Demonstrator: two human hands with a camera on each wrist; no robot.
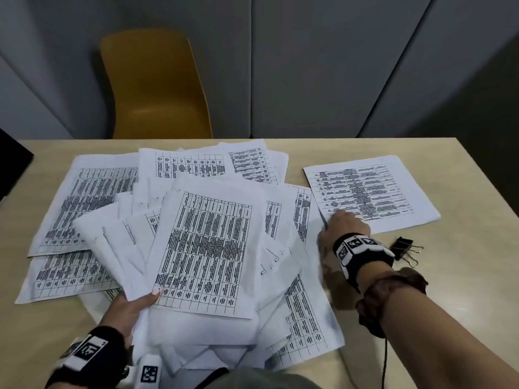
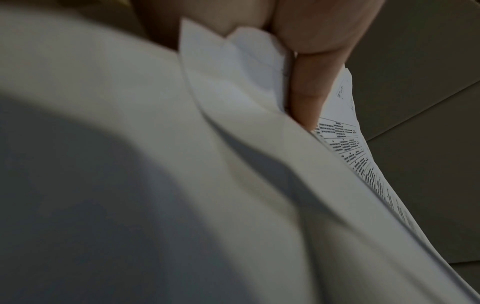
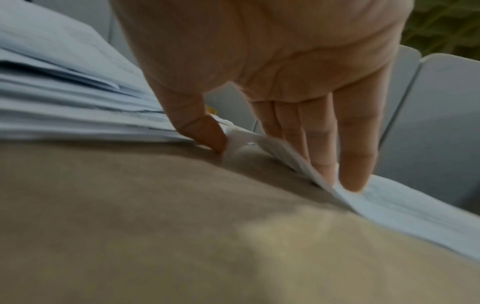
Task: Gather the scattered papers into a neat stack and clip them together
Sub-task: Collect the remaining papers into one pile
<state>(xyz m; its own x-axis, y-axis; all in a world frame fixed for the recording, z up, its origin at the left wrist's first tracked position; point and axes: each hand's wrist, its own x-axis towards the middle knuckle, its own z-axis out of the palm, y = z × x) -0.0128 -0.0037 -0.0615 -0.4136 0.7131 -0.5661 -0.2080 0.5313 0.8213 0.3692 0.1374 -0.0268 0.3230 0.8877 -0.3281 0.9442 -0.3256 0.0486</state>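
Printed white sheets (image 1: pixel 92 197) lie scattered and overlapping on the beige table (image 1: pixel 463 290). My left hand (image 1: pixel 140 300) grips a fanned bundle of sheets (image 1: pixel 207 248) at its near corner, thumb on top; in the left wrist view the thumb (image 2: pixel 309 92) presses the bundle (image 2: pixel 233 86). A single sheet (image 1: pixel 373 189) lies apart at the right. My right hand (image 1: pixel 337 224) pinches its near-left corner: fingers (image 3: pixel 350 174) flat on top, thumb (image 3: pixel 205 133) at the lifted edge of the sheet (image 3: pixel 389 201). A black binder clip (image 1: pixel 404 249) lies just right of that wrist.
A yellow chair (image 1: pixel 157 85) stands behind the table's far edge, before grey wall panels (image 1: pixel 323 66). A dark object (image 1: pixel 11 161) sits at the far left edge. A thin black cable (image 1: pixel 384 360) hangs from my right wrist over the table's near right part.
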